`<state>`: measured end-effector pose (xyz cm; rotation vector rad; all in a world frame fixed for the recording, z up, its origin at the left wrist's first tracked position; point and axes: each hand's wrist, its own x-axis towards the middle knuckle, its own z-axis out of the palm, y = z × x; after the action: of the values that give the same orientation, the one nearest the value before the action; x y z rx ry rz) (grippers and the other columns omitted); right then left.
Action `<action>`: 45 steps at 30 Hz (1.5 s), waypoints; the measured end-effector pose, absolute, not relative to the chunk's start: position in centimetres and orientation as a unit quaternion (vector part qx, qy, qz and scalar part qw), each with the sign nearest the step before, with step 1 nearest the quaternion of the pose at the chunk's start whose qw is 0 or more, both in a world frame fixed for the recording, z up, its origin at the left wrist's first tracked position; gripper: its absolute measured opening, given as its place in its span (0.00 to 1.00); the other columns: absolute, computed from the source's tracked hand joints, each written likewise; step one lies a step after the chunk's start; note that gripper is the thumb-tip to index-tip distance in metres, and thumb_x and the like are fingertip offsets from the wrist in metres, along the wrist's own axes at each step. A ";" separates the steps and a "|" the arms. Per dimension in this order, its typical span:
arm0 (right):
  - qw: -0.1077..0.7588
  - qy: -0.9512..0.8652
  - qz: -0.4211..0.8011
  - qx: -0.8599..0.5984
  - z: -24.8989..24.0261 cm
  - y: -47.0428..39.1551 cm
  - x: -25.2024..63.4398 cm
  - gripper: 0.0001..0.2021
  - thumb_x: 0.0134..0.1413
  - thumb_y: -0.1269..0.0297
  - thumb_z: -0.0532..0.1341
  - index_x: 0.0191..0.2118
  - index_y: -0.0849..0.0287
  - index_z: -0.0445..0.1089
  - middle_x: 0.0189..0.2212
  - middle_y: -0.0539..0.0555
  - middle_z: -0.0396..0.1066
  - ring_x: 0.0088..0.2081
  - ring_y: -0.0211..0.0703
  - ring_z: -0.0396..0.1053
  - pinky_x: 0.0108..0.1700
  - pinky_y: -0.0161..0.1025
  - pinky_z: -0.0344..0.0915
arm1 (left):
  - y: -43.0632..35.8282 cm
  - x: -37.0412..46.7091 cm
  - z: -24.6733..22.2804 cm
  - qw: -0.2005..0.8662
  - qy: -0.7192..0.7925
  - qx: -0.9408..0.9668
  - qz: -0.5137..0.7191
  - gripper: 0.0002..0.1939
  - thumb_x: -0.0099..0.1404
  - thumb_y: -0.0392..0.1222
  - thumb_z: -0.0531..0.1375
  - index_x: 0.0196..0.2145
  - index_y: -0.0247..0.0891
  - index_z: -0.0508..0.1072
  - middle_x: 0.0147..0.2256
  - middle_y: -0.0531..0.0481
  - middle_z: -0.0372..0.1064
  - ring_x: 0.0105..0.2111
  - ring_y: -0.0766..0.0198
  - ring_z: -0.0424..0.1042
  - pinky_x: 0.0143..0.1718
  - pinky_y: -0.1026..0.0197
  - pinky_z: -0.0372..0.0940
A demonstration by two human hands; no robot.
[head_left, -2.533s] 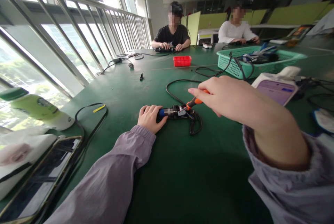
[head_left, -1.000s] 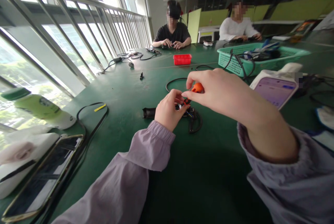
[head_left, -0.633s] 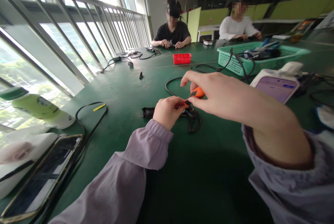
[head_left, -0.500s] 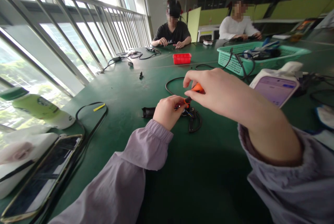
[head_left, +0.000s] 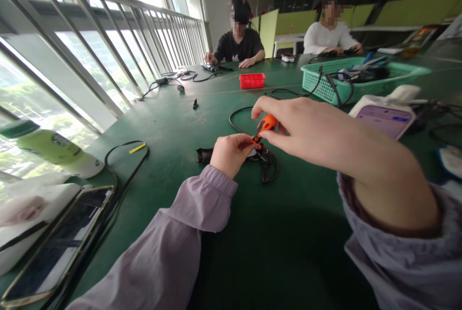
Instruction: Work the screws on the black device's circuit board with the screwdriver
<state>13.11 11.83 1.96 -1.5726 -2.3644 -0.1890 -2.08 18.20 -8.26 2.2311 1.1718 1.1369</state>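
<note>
In my right hand (head_left: 299, 124) is an orange and black screwdriver (head_left: 267, 124), its handle between the thumb and the curled fingers, tilted down to the left. My left hand (head_left: 229, 153) is closed in a pinch, thumb and forefinger at the screwdriver's lower end. Under these fingers lies an opened black handheld device (head_left: 205, 156) with thin coloured wires showing inside. A black loop-shaped part (head_left: 269, 173) sits at its near right side. The screwdriver's tip is hidden, and my left hand covers the device's middle. A dark cable (head_left: 233, 120) curves behind the hands.
A red tray (head_left: 251, 81) and a green basket (head_left: 325, 86) of cables stand farther back. At right is a lit phone (head_left: 384, 120); at left are a bottle (head_left: 54, 148), another phone (head_left: 61, 247) and a strap (head_left: 146, 156). Two people sit across the table.
My right hand has shifted slightly and turned, so more of the screwdriver's orange handle shows. My left hand stays nearly in place. The person in black has moved one hand left.
</note>
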 end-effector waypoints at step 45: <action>0.096 -0.788 -0.082 -0.603 1.8 11.9 12.7 0.13 0.56 0.56 0.50 0.33 0.57 0.66 0.20 0.51 0.67 0.23 0.40 0.65 0.24 0.35 0.48 | 18.2 -1.9 -8.4 0.109 0.380 0.845 0.360 0.03 0.55 0.39 0.59 0.26 0.38 0.69 0.27 0.54 0.69 0.27 0.68 0.68 0.29 0.67 0.63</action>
<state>12.67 11.90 1.81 -1.7862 -2.3344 -0.2423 -1.94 18.23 -8.40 2.4857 1.1165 1.0602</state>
